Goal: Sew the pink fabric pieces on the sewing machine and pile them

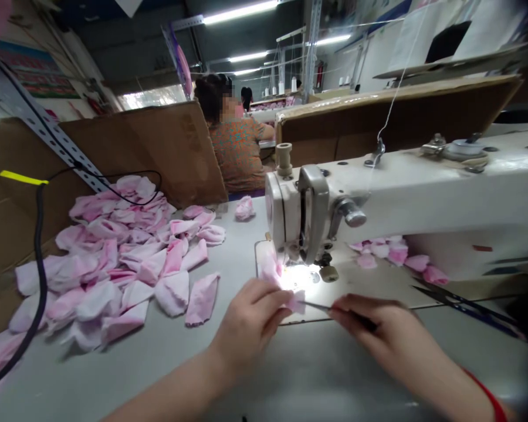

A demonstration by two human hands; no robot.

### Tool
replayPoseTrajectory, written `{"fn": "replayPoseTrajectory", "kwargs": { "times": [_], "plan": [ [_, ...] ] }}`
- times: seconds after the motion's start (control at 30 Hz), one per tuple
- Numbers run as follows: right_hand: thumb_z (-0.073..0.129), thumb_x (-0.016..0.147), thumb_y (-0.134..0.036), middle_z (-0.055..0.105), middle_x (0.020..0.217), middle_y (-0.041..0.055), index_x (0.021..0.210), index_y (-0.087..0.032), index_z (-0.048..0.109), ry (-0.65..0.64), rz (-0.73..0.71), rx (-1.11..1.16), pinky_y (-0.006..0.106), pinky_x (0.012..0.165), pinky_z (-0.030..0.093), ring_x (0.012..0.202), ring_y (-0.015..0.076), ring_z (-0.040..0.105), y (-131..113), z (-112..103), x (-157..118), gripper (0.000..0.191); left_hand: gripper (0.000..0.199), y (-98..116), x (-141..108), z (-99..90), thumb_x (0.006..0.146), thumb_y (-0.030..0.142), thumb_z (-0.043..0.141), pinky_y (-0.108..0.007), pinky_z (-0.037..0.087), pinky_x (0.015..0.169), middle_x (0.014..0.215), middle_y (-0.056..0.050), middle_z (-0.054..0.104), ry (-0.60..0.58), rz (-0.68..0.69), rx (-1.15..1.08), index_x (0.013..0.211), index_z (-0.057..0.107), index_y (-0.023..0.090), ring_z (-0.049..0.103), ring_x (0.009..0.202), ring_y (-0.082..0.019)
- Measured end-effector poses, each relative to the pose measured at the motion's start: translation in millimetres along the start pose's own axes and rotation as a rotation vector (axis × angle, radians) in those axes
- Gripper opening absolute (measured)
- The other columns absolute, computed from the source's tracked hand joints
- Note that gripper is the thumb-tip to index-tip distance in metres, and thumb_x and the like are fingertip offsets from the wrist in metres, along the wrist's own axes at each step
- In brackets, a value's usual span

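My left hand (250, 313) pinches a small pink fabric piece (273, 269) at the front of the needle plate, under the sewing machine's (422, 193) lit head. My right hand (378, 325) is closed around a thin dark pointed tool (317, 305) that resembles tweezers. Its tip reaches left to a pale pink end of fabric (297, 302) beside my left fingertips. Glare from the lamp washes out the needle area, so the stitching point cannot be made out.
A heap of pink and white fabric pieces (136, 264) covers the table's left side. One crumpled piece (245, 208) lies behind the needle plate. More pieces (396, 251) sit under the machine arm. Scissors (466, 308) lie at right. A black cable (39, 264) hangs at left; a person (237, 146) sits beyond cardboard.
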State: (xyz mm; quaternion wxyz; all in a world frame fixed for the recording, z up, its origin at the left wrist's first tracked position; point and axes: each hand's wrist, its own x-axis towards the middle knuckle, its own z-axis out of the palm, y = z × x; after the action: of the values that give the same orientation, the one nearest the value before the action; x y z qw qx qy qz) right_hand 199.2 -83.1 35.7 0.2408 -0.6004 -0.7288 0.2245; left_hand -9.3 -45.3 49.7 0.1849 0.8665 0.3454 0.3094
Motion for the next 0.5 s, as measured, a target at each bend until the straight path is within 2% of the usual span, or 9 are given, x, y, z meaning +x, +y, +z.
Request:
{"fn": "replayPoseTrajectory", "kwargs": {
  "times": [0.07, 0.13, 0.2, 0.27, 0.37, 0.5],
  "plan": [
    [0.041, 0.078, -0.041, 0.059, 0.060, -0.0018, 0.069, -0.026, 0.059, -0.008, 0.059, -0.197, 0.024, 0.050, 0.033, 0.054, 0.0146, 0.052, 5.6, -14.7, 18.3, 0.025, 0.016, -12.9, 12.2, -4.4, 0.081, 0.012, 0.042, -0.035, 0.043, 0.076, 0.086, -0.008, 0.058, -0.086, 0.341, 0.341, 0.088, 0.056, 0.012, 0.051, 0.085, -0.019],
    [0.043, 0.075, -0.037, 0.056, 0.057, -0.0020, 0.063, -0.025, 0.058, -0.105, 0.046, -0.293, 0.023, 0.047, 0.028, 0.054, 0.0143, 0.051, 6.6, -29.7, 38.8, 0.023, 0.016, -25.1, 23.3, -6.5, 0.080, 0.012, 0.041, -0.036, 0.041, 0.079, 0.083, -0.008, 0.058, -0.238, 0.497, 0.517, 0.085, 0.056, 0.010, 0.050, 0.084, -0.019],
    [0.045, 0.072, -0.031, 0.054, 0.056, -0.0020, 0.059, -0.022, 0.057, -0.227, 0.031, -0.271, 0.022, 0.046, 0.026, 0.053, 0.0127, 0.049, 3.8, -40.5, 57.2, 0.020, 0.017, -33.8, 30.4, -6.1, 0.077, 0.016, 0.043, -0.035, 0.041, 0.077, 0.081, -0.007, 0.057, -0.373, 0.460, 0.574, 0.085, 0.056, 0.011, 0.049, 0.080, -0.019],
    [0.046, 0.070, -0.029, 0.051, 0.052, -0.0022, 0.058, -0.021, 0.056, -0.317, 0.057, -0.215, 0.022, 0.045, 0.026, 0.050, 0.0115, 0.046, 1.1, -44.9, 70.5, 0.018, 0.018, -38.4, 32.8, -4.1, 0.073, 0.018, 0.044, -0.033, 0.043, 0.070, 0.078, -0.006, 0.056, -0.441, 0.364, 0.575, 0.085, 0.056, 0.014, 0.049, 0.074, -0.018],
    [0.048, 0.067, -0.031, 0.049, 0.048, -0.0029, 0.058, -0.020, 0.056, -0.375, 0.113, -0.149, 0.022, 0.045, 0.025, 0.047, 0.0108, 0.043, 5.8, -43.1, 79.9, 0.017, 0.019, -41.9, 30.4, 0.9, 0.072, 0.019, 0.044, -0.030, 0.042, 0.064, 0.079, -0.004, 0.056, -0.397, 0.294, 0.553, 0.087, 0.054, 0.017, 0.049, 0.071, -0.017],
    [0.045, 0.069, -0.037, 0.050, 0.052, -0.0044, 0.063, -0.021, 0.056, -0.414, 0.196, -0.020, 0.021, 0.045, 0.026, 0.049, 0.0102, 0.042, 23.1, -39.4, 81.7, 0.020, 0.020, -49.6, 25.6, 9.8, 0.076, 0.015, 0.038, -0.027, 0.039, 0.059, 0.076, -0.003, 0.056, -0.145, 0.320, 0.506, 0.088, 0.053, 0.017, 0.050, 0.069, -0.016]
  ]
}}
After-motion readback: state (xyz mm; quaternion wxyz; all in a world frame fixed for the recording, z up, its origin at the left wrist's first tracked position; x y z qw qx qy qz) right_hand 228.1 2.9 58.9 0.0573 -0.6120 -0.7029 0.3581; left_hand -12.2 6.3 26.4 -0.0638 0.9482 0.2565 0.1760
